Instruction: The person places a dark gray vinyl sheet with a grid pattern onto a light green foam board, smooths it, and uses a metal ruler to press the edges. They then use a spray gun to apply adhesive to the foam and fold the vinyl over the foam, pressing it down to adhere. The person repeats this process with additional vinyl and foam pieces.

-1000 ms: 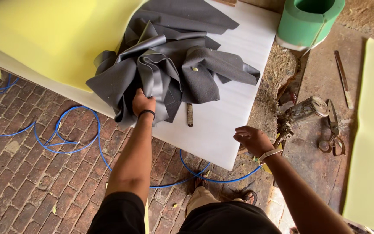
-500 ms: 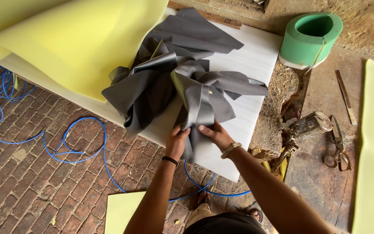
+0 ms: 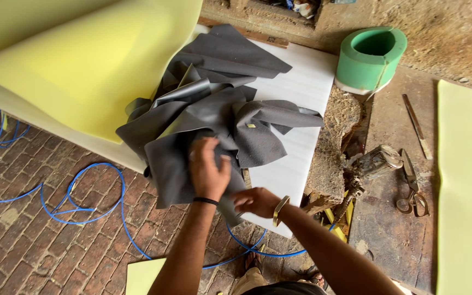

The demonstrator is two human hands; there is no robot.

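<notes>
Centrally, small pale label (image 3: 251, 125) on grey fabric (image 3: 203, 117)

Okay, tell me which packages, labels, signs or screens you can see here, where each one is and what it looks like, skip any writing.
Small tag or sticker: on the crumpled grey sheet lying on the white board, above the left hand and right hand; tiny, pale yellowish, roughly rectangular. Too small to tell more.
No packages, signs or screens are in view.

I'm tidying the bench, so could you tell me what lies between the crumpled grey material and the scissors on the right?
In the head view, between the grey material and the scissors lie bare white board, a rough wooden block and a metal tool.
</notes>
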